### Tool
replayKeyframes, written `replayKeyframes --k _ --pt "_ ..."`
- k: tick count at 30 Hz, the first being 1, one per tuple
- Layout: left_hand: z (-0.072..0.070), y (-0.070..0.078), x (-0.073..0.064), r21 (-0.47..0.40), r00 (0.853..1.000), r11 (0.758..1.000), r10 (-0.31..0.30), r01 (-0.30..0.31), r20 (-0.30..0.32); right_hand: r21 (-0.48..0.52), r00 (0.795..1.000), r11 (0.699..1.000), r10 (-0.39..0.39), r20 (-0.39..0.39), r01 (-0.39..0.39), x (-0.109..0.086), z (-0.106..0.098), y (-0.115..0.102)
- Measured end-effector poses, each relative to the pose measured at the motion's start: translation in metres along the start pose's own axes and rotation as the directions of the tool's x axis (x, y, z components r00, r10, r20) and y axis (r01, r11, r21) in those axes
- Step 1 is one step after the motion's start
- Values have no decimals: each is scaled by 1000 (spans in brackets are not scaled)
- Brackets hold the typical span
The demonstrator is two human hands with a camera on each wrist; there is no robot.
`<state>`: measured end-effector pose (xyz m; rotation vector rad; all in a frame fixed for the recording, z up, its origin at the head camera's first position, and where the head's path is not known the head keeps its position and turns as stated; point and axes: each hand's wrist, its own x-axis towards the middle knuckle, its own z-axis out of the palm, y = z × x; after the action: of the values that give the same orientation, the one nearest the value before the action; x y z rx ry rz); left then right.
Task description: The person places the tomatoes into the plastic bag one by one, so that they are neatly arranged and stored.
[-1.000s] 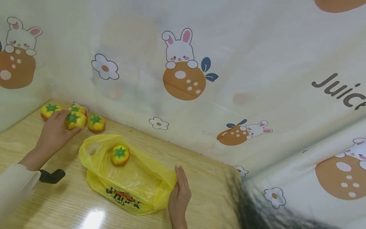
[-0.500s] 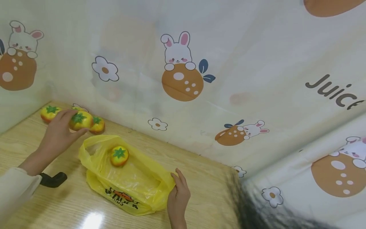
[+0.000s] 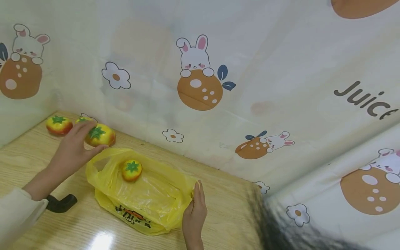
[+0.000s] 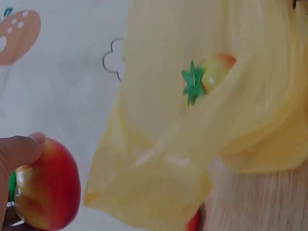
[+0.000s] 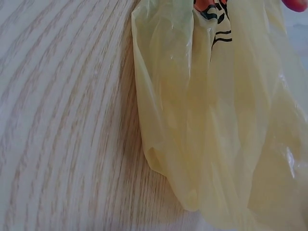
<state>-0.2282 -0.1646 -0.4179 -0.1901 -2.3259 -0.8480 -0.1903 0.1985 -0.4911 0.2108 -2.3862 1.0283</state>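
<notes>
My left hand holds a yellow-and-red toy fruit with a green star-shaped leaf top, just above the left handle of a yellow plastic bag. The left wrist view shows the thumb pressed on the same toy fruit. Inside the bag lies another toy fruit, green top facing up. At the bag's right edge, my right hand holds the rim, fingers pointing up. The bag's mouth stands spread between both sides, with dark print on its front. No part of the right hand's grip shows clearly in the right wrist view.
More toy fruits stand in the back left corner: one fruit in plain sight, others partly hidden behind the left hand. A patterned curtain rises behind the wooden table. A black curved strap piece juts out near the left wrist.
My left hand has moved right with the toy fruit, from among the others toward the bag's left handle. The right hand stays at the bag's edge, its fingers shifting slightly.
</notes>
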Motion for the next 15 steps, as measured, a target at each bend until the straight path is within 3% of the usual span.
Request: replayKeyframes --k 9,15 --pt "10 25 -7 -22 996 996 88 -87 33 40 1000 999 2 -2 -2 1 -1 -1" --pt "18 36 -14 -33 985 992 122 -119 118 60 1000 998 6 1 -6 1 -3 -3"
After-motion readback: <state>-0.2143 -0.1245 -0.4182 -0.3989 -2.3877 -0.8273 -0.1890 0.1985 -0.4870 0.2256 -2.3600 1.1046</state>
